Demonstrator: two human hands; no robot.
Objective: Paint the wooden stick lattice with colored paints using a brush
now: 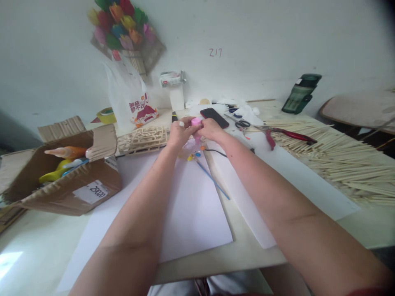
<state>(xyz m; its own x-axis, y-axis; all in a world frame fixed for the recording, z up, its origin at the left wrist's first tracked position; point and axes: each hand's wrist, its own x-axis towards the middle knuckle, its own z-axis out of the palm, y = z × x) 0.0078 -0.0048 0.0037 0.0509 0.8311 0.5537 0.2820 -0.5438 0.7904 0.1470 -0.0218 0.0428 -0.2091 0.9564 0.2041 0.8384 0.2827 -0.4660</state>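
Both hands meet over the far part of a white sheet (197, 205). Fingers of my left hand (180, 132) and my right hand (212, 130) close around a small round pink piece (196, 121), whose kind I cannot make out. A pale, see-through piece (190, 144) lies or hangs just under the fingers, partly hidden. Small coloured bits are beside it, among them a yellow one (189, 158), a blue one (198, 154) and an orange one (203, 147). A thin blue stick (212, 180) slants across the sheet nearer to me.
On the left stands an open cardboard box (74, 197). Wooden cut-out sheets (143, 139) lie beside it. Behind my right hand are a phone (215, 117) and scissors (242, 123). Red-handled pliers (290, 133) rest near many thin wooden sticks (345, 168). A green bottle (300, 94) stands farther back.
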